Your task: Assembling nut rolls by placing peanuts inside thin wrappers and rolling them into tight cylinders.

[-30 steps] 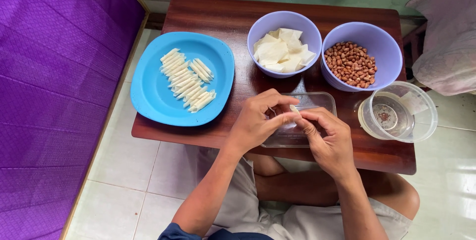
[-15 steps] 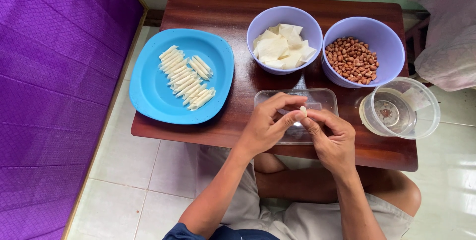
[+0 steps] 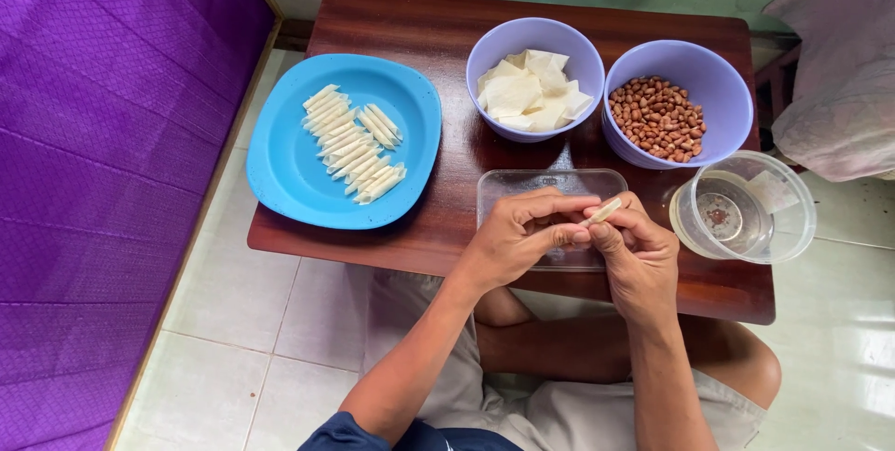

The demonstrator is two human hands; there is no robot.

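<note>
— Pinching a small pale roll [image 3: 603,211], thin and tube-shaped, matte like soft dough, between fingertips of both hands, above the near edge of the table [image 3: 410,32]. Left hand [image 3: 508,241] curled narrow, thumb and forefinger closed on the roll's lower end; right hand [image 3: 639,251] closed on the same roll from the other side.

— And beneath?

— A clear plastic tray [image 3: 522,185], rectangular with rounded corners, just under the knuckles. Dark glossy wood all around.

— Toward the far edge?

— Two smooth lilac plastic bowls: one [image 3: 494,50] heaped with flat, pale wrapper squares [image 3: 531,92], the other [image 3: 722,88] with reddish-brown peanuts [image 3: 657,120]. At the right edge, a round transparent tub [image 3: 792,218]. At the left edge, a blue plate [image 3: 289,171] carrying rows of finished rolls [image 3: 354,143], slim and cream-coloured.
</note>
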